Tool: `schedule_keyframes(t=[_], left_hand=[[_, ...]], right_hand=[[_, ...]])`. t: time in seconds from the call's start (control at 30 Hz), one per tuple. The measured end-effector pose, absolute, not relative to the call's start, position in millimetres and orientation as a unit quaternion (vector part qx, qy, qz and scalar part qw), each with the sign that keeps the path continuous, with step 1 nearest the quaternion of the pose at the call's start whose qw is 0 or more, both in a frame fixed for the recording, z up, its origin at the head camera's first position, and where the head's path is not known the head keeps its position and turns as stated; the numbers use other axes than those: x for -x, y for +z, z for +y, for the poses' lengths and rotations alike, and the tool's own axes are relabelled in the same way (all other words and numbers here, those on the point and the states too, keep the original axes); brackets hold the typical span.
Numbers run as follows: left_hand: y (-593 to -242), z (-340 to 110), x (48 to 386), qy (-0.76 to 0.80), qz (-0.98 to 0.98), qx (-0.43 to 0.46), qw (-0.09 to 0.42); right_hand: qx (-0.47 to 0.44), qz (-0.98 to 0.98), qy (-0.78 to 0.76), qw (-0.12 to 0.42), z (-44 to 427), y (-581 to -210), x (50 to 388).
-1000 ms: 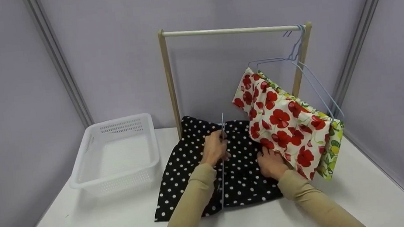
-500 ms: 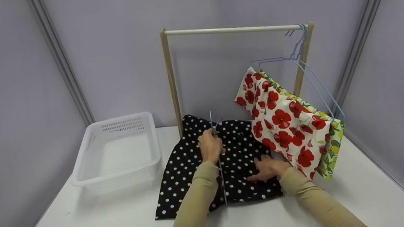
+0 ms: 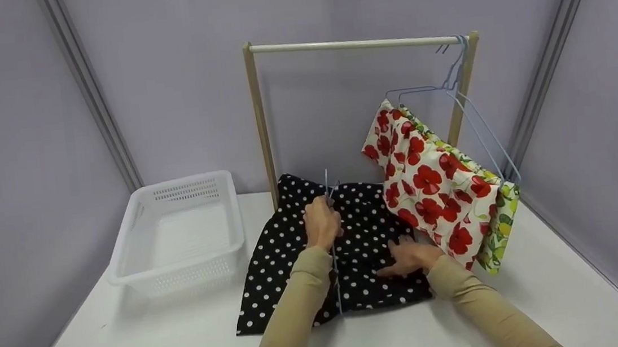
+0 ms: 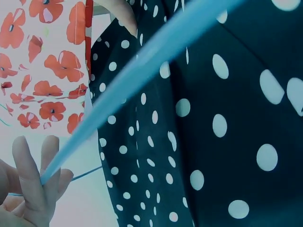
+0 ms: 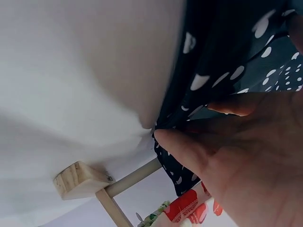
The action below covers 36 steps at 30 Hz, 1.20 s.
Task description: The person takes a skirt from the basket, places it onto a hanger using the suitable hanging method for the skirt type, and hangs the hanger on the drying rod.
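Note:
A black cloth with white polka dots [image 3: 273,267] lies spread on the table under both hands. My left hand [image 3: 321,222] grips a light blue wire hanger [image 3: 337,284] near its hook and holds it on edge over the middle of the cloth. In the left wrist view, the hanger's wire [image 4: 132,73] crosses close to the camera, with fingers [image 4: 33,184] curled around the hanger. My right hand [image 3: 406,257] rests on the right part of the cloth, fingers spread. In the right wrist view, its fingers [image 5: 182,146] touch the cloth's edge [image 5: 199,80]; some fingertips are hidden.
A rack with a white rod [image 3: 353,44] and wooden posts stands behind the cloth. At its right end, blue hangers carry a red-poppy cloth [image 3: 428,179] and a lemon-print cloth [image 3: 499,237], close to my right forearm. A white plastic basket [image 3: 182,270] stands at left.
My left hand has shifted slightly left with the hanger, whose angle has turned a little. My right hand has slid left and nearer across the cloth, and its fingers have spread.

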<state>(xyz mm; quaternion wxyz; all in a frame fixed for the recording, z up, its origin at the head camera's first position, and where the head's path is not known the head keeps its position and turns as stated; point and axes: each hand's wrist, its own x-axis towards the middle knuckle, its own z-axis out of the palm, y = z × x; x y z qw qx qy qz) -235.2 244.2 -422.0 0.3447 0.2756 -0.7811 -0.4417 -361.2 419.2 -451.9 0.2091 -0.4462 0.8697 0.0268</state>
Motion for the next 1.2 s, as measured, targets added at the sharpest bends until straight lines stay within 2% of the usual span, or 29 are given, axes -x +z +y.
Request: schedule_keyframes(t=[0.13, 0.4, 0.57, 0.93, 1.2], left_hand=[[-423, 244, 231, -0.448, -0.773, -0.275, 0.355], [-415, 235, 224, -0.512, -0.773, -0.234, 0.292], [-401, 232, 221, -0.531, -0.781, -0.181, 0.276], [-368, 232, 220, -0.541, -0.788, -0.142, 0.259], [-343, 226, 219, -0.573, -0.772, -0.117, 0.25]], right_hand=[[0.451, 0.868, 0.018, 0.207, 423, -453, 363], [0.467, 0.862, 0.02, 0.196, 425, -452, 364], [0.518, 0.839, 0.0, 0.169, 420, -453, 358], [0.645, 0.744, -0.105, 0.136, 414, -450, 333], [0.652, 0.726, -0.14, 0.169, 415, -444, 309]])
